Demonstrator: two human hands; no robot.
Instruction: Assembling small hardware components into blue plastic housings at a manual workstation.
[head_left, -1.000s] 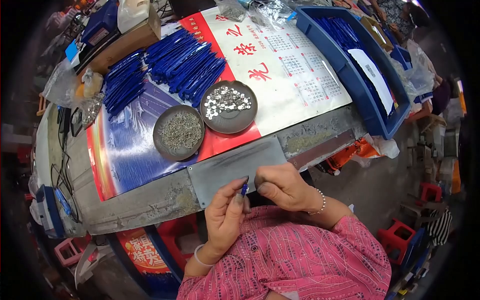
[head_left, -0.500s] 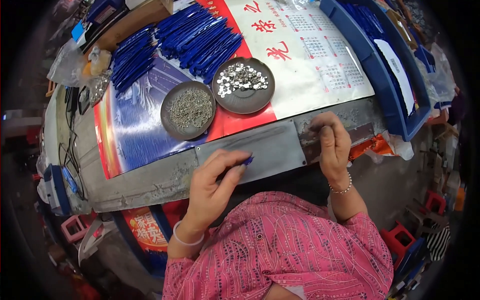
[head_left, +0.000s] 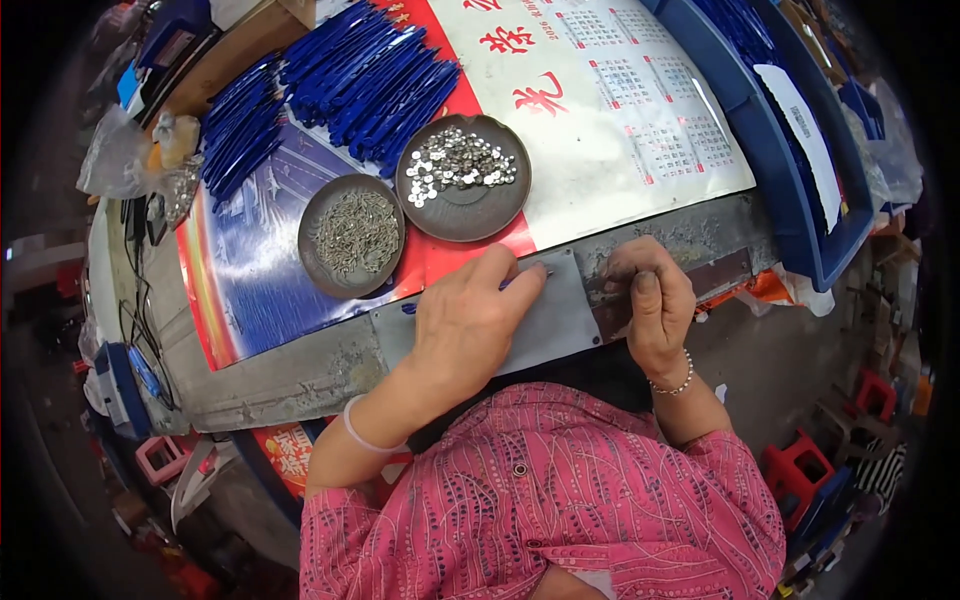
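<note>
My left hand is closed over a grey metal plate at the bench's near edge. It pinches a slim blue plastic piece; the fingers hide most of it. To the right of the plate, my right hand has its thumb pressed against curled fingers. Whatever they may hold is hidden. Beyond the left hand stand two round dark dishes. The nearer dish holds small metal pins, the farther dish small shiny discs.
Piles of slim blue pieces lie at the far left on a printed calendar sheet. A blue tray stands at the right, more blue pieces in it. Plastic bags and cables are on the left.
My left hand has moved forward and to the right over the metal plate, with the blue piece in its fingers. My right hand stays beside the plate. The view has shifted slightly.
</note>
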